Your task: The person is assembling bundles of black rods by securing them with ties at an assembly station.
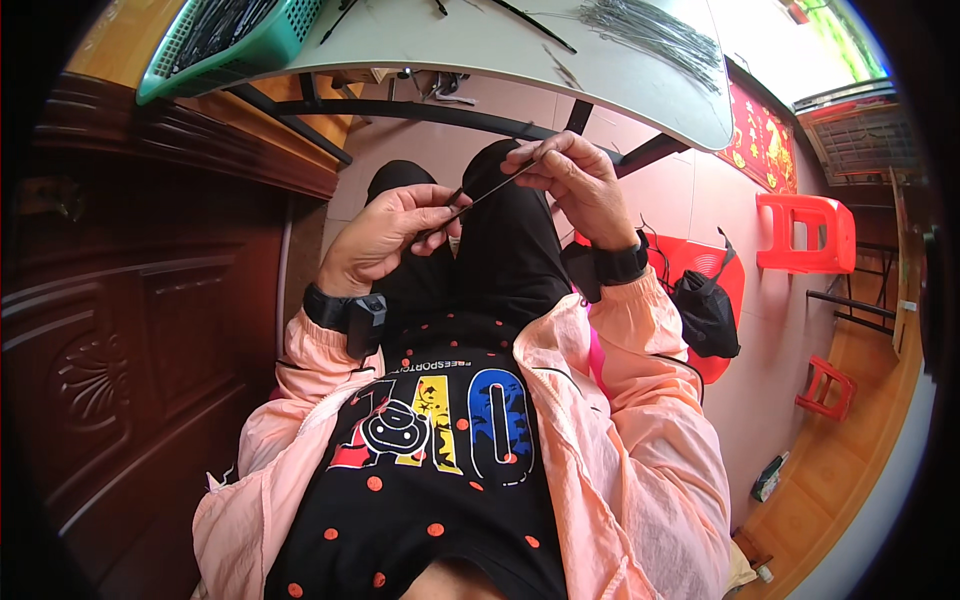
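Above my lap, a thin dark wire [497, 186] stretches between my two hands. My left hand [388, 232] is closed, its thumb and fingers pinching the wire's lower end together with a slim black stick [456, 197]. The wire's upper end sits in a pinch of my right hand [583, 185], by the thumb and fingertips. How wire and stick meet is hidden by the left fingers. Beyond my hands stands a pale table [480, 62]. A bundle of thin grey wires [655, 38] lies on it at the right, and a long black stick [535, 25] near the middle.
A green basket [205, 58] full of black pieces stands at the table's left end. Dark carved wooden furniture [120, 340] rises close on my left. To the right are a red stool [806, 234], a smaller red stool [826, 388], and a black bag [706, 312] on a red seat [728, 285].
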Tool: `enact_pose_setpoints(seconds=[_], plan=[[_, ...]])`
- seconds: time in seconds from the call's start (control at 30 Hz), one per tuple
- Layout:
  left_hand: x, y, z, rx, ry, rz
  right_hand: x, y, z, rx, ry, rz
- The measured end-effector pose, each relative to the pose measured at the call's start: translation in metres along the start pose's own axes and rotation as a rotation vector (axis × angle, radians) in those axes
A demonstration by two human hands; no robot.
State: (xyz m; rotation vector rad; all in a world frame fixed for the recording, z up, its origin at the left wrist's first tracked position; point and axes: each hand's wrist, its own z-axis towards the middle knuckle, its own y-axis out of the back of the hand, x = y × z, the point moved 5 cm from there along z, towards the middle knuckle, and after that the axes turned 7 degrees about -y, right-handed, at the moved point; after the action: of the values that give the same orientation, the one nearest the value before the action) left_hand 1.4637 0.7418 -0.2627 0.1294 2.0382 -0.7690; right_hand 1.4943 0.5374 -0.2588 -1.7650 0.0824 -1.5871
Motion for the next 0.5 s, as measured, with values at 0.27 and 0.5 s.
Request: enact_pose_setpoints(seconds=[0.27,0.5], plan=[[0.0040,0.0029,0.0015,-0.060,-0.023,0.029,-0.0001,0.0027,0.0011,-0.087,0.015,-0.064],[0.0042,0.0071,0.0054,-0.108,-0.095,0.126,0.0011,-0.0005,0.0006,-0.155,0.044,-0.132]])
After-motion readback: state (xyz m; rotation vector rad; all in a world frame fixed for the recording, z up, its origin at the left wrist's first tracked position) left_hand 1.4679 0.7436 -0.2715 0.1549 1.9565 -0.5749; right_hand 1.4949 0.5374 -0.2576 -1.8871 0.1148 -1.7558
